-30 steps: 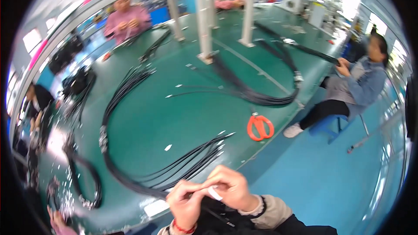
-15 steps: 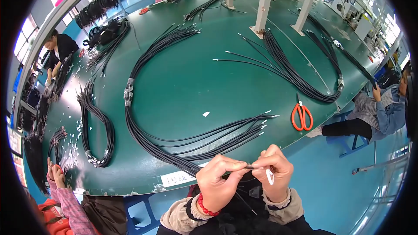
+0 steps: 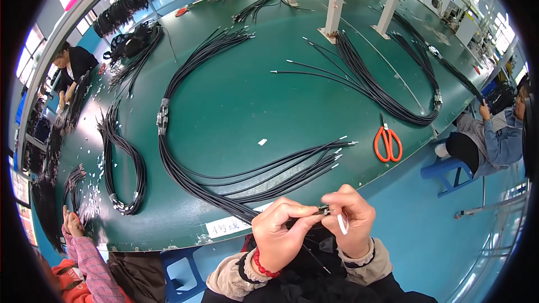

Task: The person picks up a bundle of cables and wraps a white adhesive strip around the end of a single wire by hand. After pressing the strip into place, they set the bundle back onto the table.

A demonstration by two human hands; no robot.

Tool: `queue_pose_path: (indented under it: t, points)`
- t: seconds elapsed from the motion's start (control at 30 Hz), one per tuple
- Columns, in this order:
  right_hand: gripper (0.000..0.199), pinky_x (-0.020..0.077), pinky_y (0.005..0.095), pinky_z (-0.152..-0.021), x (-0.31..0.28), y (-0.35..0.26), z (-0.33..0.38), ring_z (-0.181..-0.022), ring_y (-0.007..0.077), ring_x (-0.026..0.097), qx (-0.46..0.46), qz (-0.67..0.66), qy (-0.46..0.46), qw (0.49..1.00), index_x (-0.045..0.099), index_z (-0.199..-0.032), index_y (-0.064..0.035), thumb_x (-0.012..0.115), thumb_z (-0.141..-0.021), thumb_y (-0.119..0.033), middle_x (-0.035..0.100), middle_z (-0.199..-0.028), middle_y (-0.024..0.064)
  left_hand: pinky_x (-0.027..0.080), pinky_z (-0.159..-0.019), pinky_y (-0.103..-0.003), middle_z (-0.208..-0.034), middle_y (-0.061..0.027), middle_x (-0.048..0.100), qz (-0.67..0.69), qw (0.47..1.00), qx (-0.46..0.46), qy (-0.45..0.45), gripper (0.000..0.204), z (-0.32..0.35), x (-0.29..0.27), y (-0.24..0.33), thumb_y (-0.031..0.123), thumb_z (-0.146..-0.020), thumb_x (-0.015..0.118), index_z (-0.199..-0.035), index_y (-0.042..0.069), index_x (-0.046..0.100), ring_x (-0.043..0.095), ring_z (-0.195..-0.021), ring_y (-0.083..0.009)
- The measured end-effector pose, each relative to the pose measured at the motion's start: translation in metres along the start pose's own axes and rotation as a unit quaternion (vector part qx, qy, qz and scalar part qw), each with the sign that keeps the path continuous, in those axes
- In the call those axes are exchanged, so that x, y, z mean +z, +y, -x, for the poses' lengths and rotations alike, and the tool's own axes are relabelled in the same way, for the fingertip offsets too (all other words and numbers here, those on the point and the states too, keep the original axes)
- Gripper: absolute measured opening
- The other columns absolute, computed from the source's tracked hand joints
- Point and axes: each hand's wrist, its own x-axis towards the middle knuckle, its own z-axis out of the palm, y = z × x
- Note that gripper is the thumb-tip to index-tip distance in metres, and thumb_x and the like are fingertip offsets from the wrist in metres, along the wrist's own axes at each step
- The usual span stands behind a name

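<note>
Beyond the table's near edge, my left hand pinches the end of a black cable between thumb and forefinger. My right hand is closed close to that cable end, with a curled white strip held at its fingers. Whether the right fingertips touch the cable cannot be made out. A bundle of black cables, banded partway with a silvery wrap, curves over the green table to beside my left hand. Its loose ends have pale tips. Another thin cable hangs below my hands.
Orange-handled scissors lie on the green table near its right edge. More cable bundles lie at the right and left. White posts rise from the tabletop. Co-workers sit around it; a blue stool stands at right.
My right hand's fingers have lifted and drawn slightly away from the cable end, the white strip moving with them. My left hand keeps its pinch. The view has shifted slightly.
</note>
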Motion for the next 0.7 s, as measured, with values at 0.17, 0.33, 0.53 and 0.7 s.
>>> queue_pose_path:
  t: [0.17,0.33,0.53,0.7]
  points:
    - [0.018,0.0329,0.0215,-0.052,-0.014,0.011,-0.011,-0.06,0.0073,0.043,-0.112,0.047,-0.079,0.989,0.065,-0.085,-0.0004,0.073,-0.069,0.004,0.048,-0.07,0.0007,0.046,-0.056,-0.023,-0.073,-0.0087,0.063,0.003,1.0,0.014,-0.003,0.018,0.001,0.009,-0.004,-0.01,-0.066,0.073,-0.08,-0.002,0.064,0.06,-0.064,-0.0143]
    - [0.016,0.0333,0.0212,-0.052,-0.017,0.009,-0.009,-0.059,0.008,0.044,-0.034,0.015,-0.073,0.997,0.066,-0.082,-0.0004,0.073,-0.068,0.006,0.047,-0.067,0.0007,0.045,-0.059,-0.023,-0.074,-0.0095,0.062,0.007,1.0,-0.008,-0.016,0.018,0.002,0.014,-0.008,-0.012,-0.067,0.071,-0.08,-0.004,0.062,0.059,-0.066,-0.0135]
    - [0.018,0.0334,0.0216,-0.051,-0.025,0.006,-0.016,-0.058,0.0081,0.044,-0.066,0.077,-0.062,0.993,0.066,-0.081,-0.0007,0.075,-0.066,0.006,0.047,-0.066,0.0007,0.047,-0.056,-0.023,-0.073,-0.0087,0.063,0.015,1.0,-0.011,-0.017,0.016,-0.003,0.016,-0.005,-0.009,-0.068,0.073,-0.08,-0.003,0.065,0.061,-0.065,-0.0148]
    - [0.02,0.0328,0.0215,-0.05,-0.029,0.009,-0.018,-0.058,0.0077,0.044,-0.078,0.052,-0.101,0.99,0.066,-0.081,-0.001,0.073,-0.064,0.009,0.047,-0.065,0.0005,0.047,-0.056,-0.023,-0.073,-0.0086,0.063,-0.008,1.0,0.005,-0.022,0.015,0.0,0.019,-0.009,-0.009,-0.068,0.072,-0.08,-0.003,0.065,0.061,-0.065,-0.0146]
